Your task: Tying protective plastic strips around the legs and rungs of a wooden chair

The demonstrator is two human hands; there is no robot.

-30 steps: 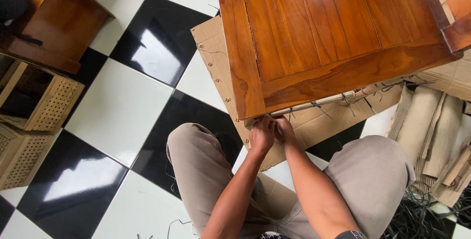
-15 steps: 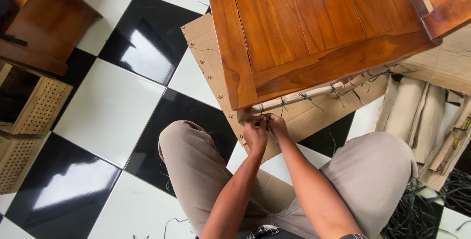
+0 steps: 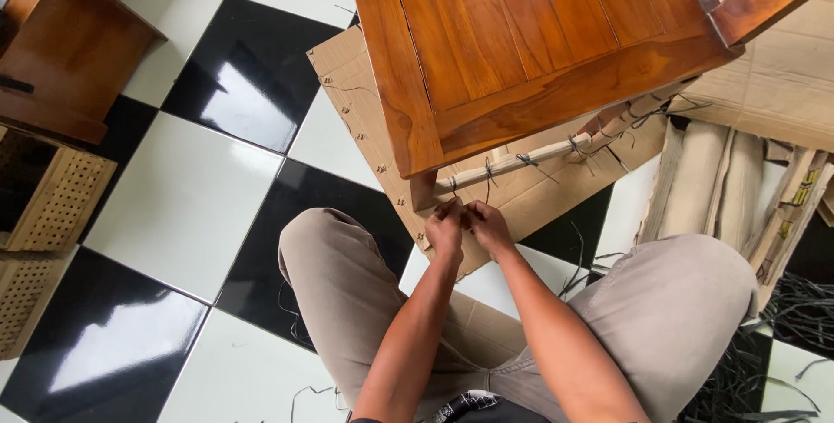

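At nine o'clock: a dark wooden cabinet point(image 3: 74, 49) and woven rattan panels point(image 3: 48, 214) on the black-and-white tiled floor point(image 3: 187, 201). Near centre: left hand point(image 3: 445, 230) and right hand point(image 3: 489, 227) touching each other, fingers pinched narrow around a thin dark tie point(image 3: 455, 190) at the near end of a paper-wrapped rail point(image 3: 512, 164); too small to tell which hand grips it. Rail running under the front edge of a brown wooden table point(image 3: 530, 41), at twelve o'clock, with more ties along it. Flat cardboard point(image 3: 365, 102) beneath the table. Knees in beige trousers on either side of the arms. At three o'clock: folded cardboard pieces point(image 3: 721, 180); at five o'clock, loose dark strips point(image 3: 795, 310).
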